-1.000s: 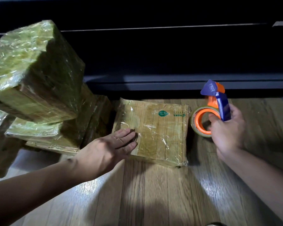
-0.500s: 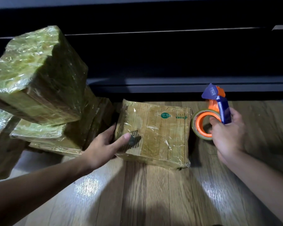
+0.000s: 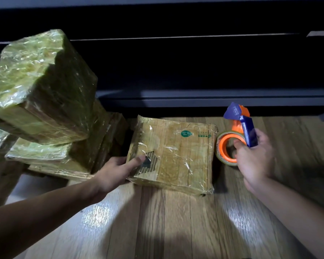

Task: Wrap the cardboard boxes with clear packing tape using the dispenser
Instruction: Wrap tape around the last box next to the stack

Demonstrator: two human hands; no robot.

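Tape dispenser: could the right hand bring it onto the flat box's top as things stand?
Probably yes: the right hand grips the tape dispenser beside the flat box, whose top is bare except the left hand.

Glossy wooden floor (image 3: pixel 176 221), dark cabinet (image 3: pixel 176 71) behind

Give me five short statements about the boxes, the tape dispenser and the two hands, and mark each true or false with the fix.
1. The right hand holds the tape dispenser. True.
2. The dispenser rests on top of the flat box. False: it is beside the box's right edge, over the wooden floor.
3. The left hand grips the flat box at its left edge, thumb on top. True.
4. The wrapped boxes are stacked to the right of the flat box. False: they stand to its left.
5. The flat box carries a red logo. False: its printed mark is green.
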